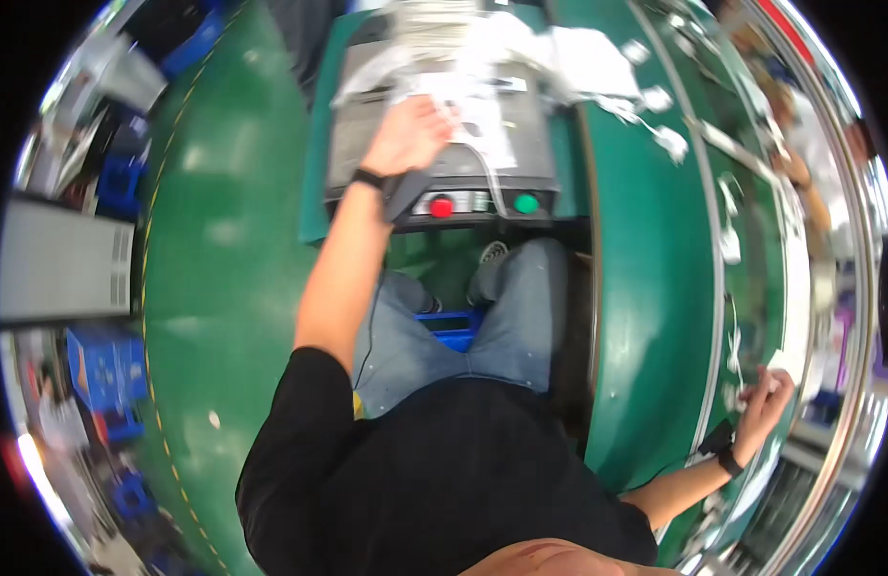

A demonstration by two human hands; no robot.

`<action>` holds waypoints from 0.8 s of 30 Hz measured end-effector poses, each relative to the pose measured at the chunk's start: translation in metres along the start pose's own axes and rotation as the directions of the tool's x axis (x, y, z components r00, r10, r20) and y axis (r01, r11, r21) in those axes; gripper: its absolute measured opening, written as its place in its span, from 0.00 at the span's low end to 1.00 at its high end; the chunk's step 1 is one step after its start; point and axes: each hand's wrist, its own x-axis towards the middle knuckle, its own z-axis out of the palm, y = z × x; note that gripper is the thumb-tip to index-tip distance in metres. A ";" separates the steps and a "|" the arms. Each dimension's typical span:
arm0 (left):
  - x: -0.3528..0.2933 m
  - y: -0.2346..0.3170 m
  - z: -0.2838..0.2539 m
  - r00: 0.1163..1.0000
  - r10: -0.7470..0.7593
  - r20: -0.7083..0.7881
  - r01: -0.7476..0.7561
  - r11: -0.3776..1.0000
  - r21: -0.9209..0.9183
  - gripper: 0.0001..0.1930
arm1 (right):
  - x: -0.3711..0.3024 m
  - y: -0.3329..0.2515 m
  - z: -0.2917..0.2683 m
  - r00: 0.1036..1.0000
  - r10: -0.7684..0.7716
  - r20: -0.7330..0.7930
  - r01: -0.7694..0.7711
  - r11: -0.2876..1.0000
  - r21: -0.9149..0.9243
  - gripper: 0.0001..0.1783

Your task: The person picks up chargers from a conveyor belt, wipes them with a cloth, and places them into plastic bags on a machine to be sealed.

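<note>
My left hand (412, 132) reaches forward onto a grey machine (362, 154) and its fingers curl over a white cable in a clear bag (478, 134). The machine's front panel carries a red button (441, 206) and a green button (527, 203). A black wristband sits on that wrist. My right hand (766, 401) stretches far to the right, to the edge of a green conveyor belt (655, 288). Its fingertips pinch a small white part (751, 392) there. That wrist also wears a black band.
A heap of white bagged cables (559, 53) lies behind the machine. Several small white parts (730, 240) trail along the belt. A blue crate (454, 328) sits between my knees. At left are the green floor (233, 269), a grey cabinet (65, 259) and blue crates (103, 370). Another person (799, 168) works at the upper right.
</note>
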 end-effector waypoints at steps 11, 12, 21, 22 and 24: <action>-0.131 -0.045 0.033 0.960 0.279 -0.007 -0.279 0.956 -0.096 0.17 | -0.011 -0.356 0.322 0.431 -0.540 0.723 -0.096 0.769 0.632 0.11; -0.144 -0.053 0.030 0.938 0.347 0.005 -0.344 0.931 -0.125 0.17 | -0.009 -0.375 0.351 0.459 -0.546 0.701 -0.126 0.741 0.659 0.11; -0.225 -0.096 -0.033 0.802 0.551 -0.233 -0.530 0.835 0.151 0.16 | -0.037 -0.451 0.433 0.438 -0.857 0.273 0.889 0.458 0.010 0.18; -0.226 -0.097 -0.038 0.761 0.593 -0.264 -0.552 0.805 0.220 0.16 | -0.043 -0.454 0.432 0.481 -0.808 0.340 0.868 0.493 -0.056 0.20; -0.225 -0.097 -0.045 0.719 0.631 -0.290 -0.563 0.774 0.288 0.16 | -0.053 -0.456 0.421 0.487 -0.804 0.341 0.865 0.498 -0.061 0.19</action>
